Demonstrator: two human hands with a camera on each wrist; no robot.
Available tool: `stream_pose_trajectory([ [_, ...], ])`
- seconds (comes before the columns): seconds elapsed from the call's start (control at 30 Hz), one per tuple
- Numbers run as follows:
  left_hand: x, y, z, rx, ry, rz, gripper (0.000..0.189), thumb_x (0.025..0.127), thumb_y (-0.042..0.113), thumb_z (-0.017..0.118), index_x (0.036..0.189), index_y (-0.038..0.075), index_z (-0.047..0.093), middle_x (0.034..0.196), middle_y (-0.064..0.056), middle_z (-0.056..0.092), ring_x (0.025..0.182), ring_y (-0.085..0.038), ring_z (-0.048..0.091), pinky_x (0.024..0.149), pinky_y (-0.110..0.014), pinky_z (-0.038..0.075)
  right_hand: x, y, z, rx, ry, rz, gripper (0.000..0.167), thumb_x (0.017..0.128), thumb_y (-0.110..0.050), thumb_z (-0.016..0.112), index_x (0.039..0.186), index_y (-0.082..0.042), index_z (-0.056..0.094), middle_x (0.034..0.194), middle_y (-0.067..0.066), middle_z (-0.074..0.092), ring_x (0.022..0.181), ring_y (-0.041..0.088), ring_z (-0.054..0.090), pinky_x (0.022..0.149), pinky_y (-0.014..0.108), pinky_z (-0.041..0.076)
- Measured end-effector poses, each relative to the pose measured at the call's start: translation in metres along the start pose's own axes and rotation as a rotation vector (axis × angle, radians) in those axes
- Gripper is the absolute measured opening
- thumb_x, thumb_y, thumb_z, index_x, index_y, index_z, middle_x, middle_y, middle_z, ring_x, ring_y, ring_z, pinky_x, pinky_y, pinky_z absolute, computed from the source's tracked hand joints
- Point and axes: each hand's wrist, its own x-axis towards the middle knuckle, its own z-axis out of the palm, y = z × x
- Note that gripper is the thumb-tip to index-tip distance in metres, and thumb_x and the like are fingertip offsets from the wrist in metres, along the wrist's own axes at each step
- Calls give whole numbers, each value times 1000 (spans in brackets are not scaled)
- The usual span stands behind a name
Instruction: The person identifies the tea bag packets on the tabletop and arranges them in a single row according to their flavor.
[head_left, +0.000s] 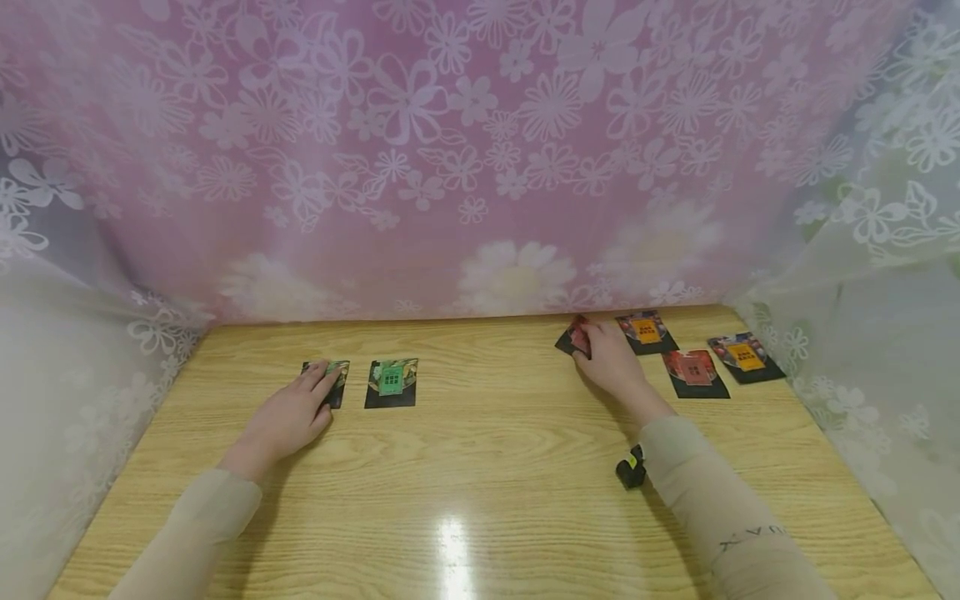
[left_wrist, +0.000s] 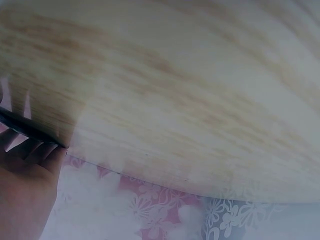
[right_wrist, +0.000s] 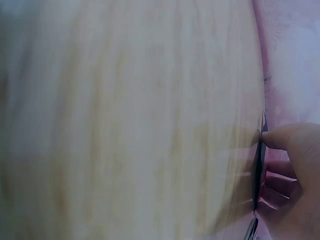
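Note:
On the left of the table, my left hand (head_left: 291, 417) rests its extended fingers on a flat green-and-black packet (head_left: 339, 390), covering most of it. A matching green packet (head_left: 392, 383) lies just to its right, label up. Toward the back edge, my right hand (head_left: 609, 358) pinches a small red-and-black packet (head_left: 567, 337) with thumb and bent fingers; that packet sits at an angle. The right wrist view shows this dark packet (right_wrist: 259, 165) edge-on against the fingertips. In the left wrist view, the dark packet (left_wrist: 32, 129) lies along the left fingertips.
Right of my right hand lie two orange-labelled packets, one behind (head_left: 643, 332) and one farther right (head_left: 746, 357), with a red packet (head_left: 694, 373) between them. A small black object (head_left: 632, 468) is beside the right cuff. A floral curtain (head_left: 472, 167) borders the wooden table (head_left: 480, 450).

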Motion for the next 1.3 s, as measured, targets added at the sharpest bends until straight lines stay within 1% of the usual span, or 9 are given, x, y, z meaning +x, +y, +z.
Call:
stream_pose_trajectory([
  [0.13, 0, 1, 0, -1, -2, -4, 63, 108, 24, 48, 165, -1, 34, 168, -32, 33, 155, -51, 35, 122, -65, 40, 0, -2, 2, -47, -15, -12, 60, 104, -21, 64, 152, 12, 48, 152, 36, 49, 142, 55, 45, 120, 66, 41],
  [0.27, 0, 1, 0, -4, 4, -2, 63, 108, 23, 50, 165, -1, 35, 168, -32, 33, 155, -51, 36, 122, -65, 40, 1, -6, 4, -34, -39, -24, 60, 105, -22, 61, 154, 11, 45, 155, 36, 45, 145, 54, 43, 121, 66, 41],
  [0.4, 0, 1, 0, -4, 1, -4, 63, 108, 23, 49, 165, 0, 34, 169, -31, 32, 156, -50, 35, 123, -64, 39, 0, -12, 5, -19, -52, -64, 60, 106, -21, 59, 155, 11, 44, 157, 35, 43, 147, 53, 40, 122, 65, 39],
  [0.5, 0, 1, 0, -3, 1, -4, 63, 108, 23, 48, 165, 0, 34, 169, -31, 32, 156, -50, 35, 124, -64, 39, -1, -18, 6, -14, -57, -113, 59, 105, -20, 60, 154, 10, 45, 157, 34, 44, 147, 54, 40, 122, 65, 39],
  [0.6, 0, 1, 0, -2, 6, 0, 63, 108, 23, 48, 165, -1, 34, 169, -31, 33, 155, -51, 35, 123, -64, 39, -3, -25, 5, -22, -65, -181, 57, 105, -19, 61, 152, 10, 48, 156, 34, 46, 145, 54, 42, 121, 65, 41],
  [0.73, 0, 0, 1, 6, 11, 4, 63, 108, 24, 48, 164, -2, 34, 168, -32, 34, 155, -51, 35, 123, -64, 39, -5, -36, 5, -23, -99, -259, 55, 106, -18, 61, 153, 8, 48, 158, 32, 45, 146, 53, 42, 121, 64, 41],
  [0.97, 0, 1, 0, 9, 10, 1, 63, 108, 24, 47, 164, -3, 35, 167, -32, 34, 155, -51, 36, 123, -64, 40, -8, -55, 11, -15, -163, -360, 59, 107, -21, 60, 158, 3, 44, 161, 28, 44, 151, 49, 40, 124, 63, 39],
  [1.1, 0, 1, 0, 7, 6, -1, 62, 109, 25, 46, 164, -2, 35, 168, -32, 34, 155, -51, 36, 123, -64, 39, -9, -66, 16, -24, -175, -418, 60, 106, -21, 59, 159, 3, 44, 160, 27, 45, 150, 45, 42, 123, 60, 41],
  [1.3, 0, 1, 0, 1, 10, 0, 63, 108, 24, 46, 164, -3, 35, 167, -32, 34, 155, -51, 36, 124, -64, 39, -13, -86, 21, -71, -176, -488, 57, 106, -22, 57, 157, 2, 46, 159, 24, 47, 145, 41, 47, 120, 56, 45],
])
